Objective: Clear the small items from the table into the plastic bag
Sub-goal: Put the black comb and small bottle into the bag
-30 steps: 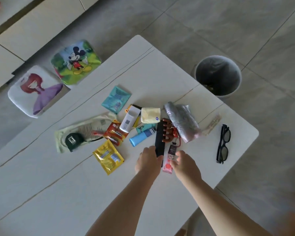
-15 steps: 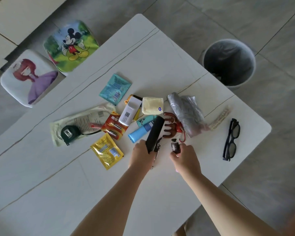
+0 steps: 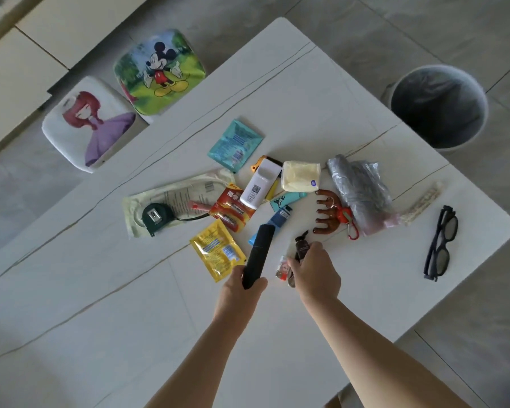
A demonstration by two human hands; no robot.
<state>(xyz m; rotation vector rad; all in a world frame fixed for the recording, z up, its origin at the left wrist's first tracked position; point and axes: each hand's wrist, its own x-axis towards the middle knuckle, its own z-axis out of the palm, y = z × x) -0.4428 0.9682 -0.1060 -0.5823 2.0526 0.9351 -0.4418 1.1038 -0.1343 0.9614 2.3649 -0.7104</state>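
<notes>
Left hand (image 3: 238, 291) gripping long black flat case (image 3: 256, 256); right hand (image 3: 314, 269) clutching small dark tube (image 3: 302, 248). Better to carry both toward crumpled clear plastic bag (image 3: 358, 192), opening it wide first.

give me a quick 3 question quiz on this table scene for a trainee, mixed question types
1. True or false: the left hand holds a black comb lifted at an angle.
2. Multiple choice: what lies nearest the table's right edge? A) the tape measure B) the glasses C) the battery pack
3. Fill in: the right hand grips a small dark ____ along with other small bits.

Key
1. True.
2. B; the glasses lie apart from the pile, towards the right edge.
3. Bottle; what the other bits are is hard to tell.
</notes>
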